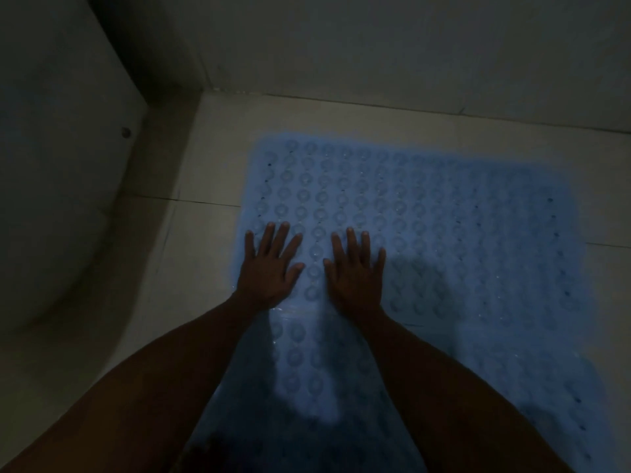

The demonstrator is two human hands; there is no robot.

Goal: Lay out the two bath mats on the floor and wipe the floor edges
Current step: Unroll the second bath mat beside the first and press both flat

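A translucent blue bath mat [461, 240] with rows of round suction cups lies flat on the pale tiled floor [208, 158]. My left hand [271, 268] presses palm-down on the mat near its left edge, fingers spread. Beside it, a little to the right, my right hand [355, 271] also lies flat on the mat with its fingers apart. Neither hand holds anything. Only one mat is in view. The light is dim, and my arms shade the mat's near part.
A white toilet base [61, 186] fills the left side, close to the mat's left edge. The wall [375, 46] meets the floor just beyond the mat's far edge. A strip of bare tile runs between the mat and the toilet.
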